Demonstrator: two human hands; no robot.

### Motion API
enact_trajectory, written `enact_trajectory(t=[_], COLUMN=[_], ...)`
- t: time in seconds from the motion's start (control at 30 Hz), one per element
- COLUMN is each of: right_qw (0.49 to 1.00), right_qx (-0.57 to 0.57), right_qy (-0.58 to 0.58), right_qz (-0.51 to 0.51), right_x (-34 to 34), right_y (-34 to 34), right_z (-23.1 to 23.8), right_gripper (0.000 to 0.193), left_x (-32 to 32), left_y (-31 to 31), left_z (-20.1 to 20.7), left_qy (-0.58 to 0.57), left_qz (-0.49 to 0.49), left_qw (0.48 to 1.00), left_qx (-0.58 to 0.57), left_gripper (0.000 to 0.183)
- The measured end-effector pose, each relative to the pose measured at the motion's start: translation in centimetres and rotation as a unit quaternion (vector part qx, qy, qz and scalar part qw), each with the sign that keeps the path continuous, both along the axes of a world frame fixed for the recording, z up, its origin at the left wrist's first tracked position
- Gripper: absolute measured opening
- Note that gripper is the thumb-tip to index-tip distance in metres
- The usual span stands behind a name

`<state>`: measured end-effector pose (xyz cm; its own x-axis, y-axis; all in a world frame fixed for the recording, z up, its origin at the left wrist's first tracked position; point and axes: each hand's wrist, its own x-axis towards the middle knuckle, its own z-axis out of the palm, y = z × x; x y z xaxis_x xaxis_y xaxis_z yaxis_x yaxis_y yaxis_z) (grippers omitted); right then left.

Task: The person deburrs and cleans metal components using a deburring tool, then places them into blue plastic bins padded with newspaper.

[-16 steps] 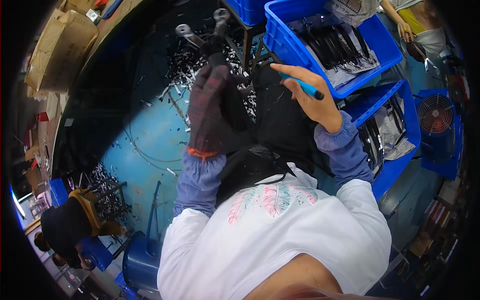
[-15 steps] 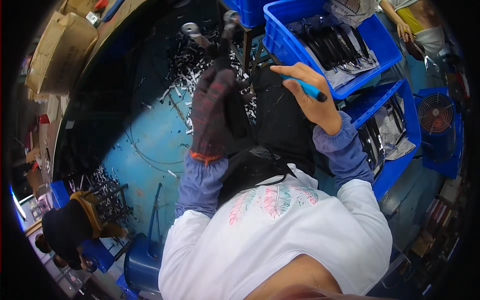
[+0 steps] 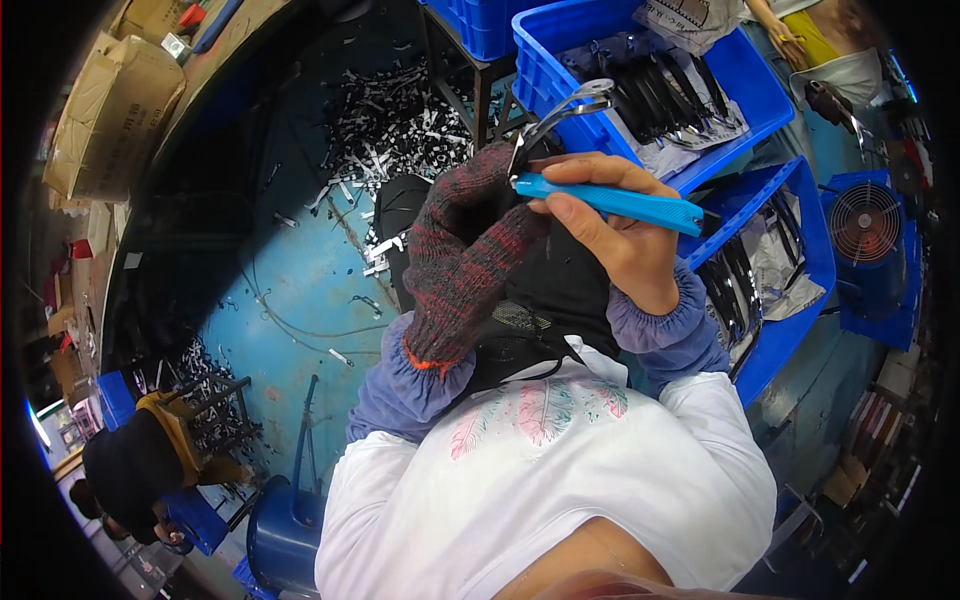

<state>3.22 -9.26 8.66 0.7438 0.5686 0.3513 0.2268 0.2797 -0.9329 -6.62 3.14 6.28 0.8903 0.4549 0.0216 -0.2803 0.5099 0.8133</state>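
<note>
My left hand [image 3: 468,250], in a dark knitted glove with reddish flecks, is closed on a metal wrench-like part [image 3: 560,112]. Its dark shaft slants up to a shiny ring end at the upper right; the glove hides the rest of it. In my bare right hand [image 3: 630,235] is a bright blue utility knife [image 3: 610,200], gripped between thumb and fingers. The knife's front end points left and meets the part beside the gloved fingertips; I cannot make out clearly how the blade lies on it.
Blue crates [image 3: 735,150] at the right hold rows of dark parts on wrapping. Black and white scraps [image 3: 400,130] litter the floor ahead. A fan [image 3: 866,222] stands far right, a cardboard box [image 3: 125,110] far left. Other people [image 3: 130,455] are at lower left and upper right.
My left hand has come nearer and to the right with the metal part, meeting the knife. My right hand has turned the knife so its front end points at the part.
</note>
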Motion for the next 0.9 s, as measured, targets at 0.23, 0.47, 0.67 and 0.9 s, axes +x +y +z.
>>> enact_trajectory(t=[0.23,0.47,0.67,0.9], right_qw=[0.998,0.989,0.936,0.947], right_qx=[0.033,0.053,0.054,0.035], right_qy=[0.055,0.135,0.34,0.313], right_qz=[-0.007,0.011,0.07,0.061], right_x=[-0.5,0.3,2.3,2.2], right_y=[-0.2,-0.3,-0.8,-1.1], right_z=[0.0,-0.3,-2.4,-1.2], right_gripper=[0.02,0.022,0.02,0.02], left_x=[0.4,0.7,0.0,0.3], left_y=[-0.9,-0.5,0.6,1.2], left_z=[0.0,-1.3,-1.0,1.1], left_qy=[0.002,-0.001,0.055,0.102], left_qz=[0.025,0.117,0.004,-0.094], left_qw=[1.0,0.955,0.981,0.989], left_qx=[-0.001,0.273,0.184,0.042], left_gripper=[0.049,0.051,0.047,0.048])
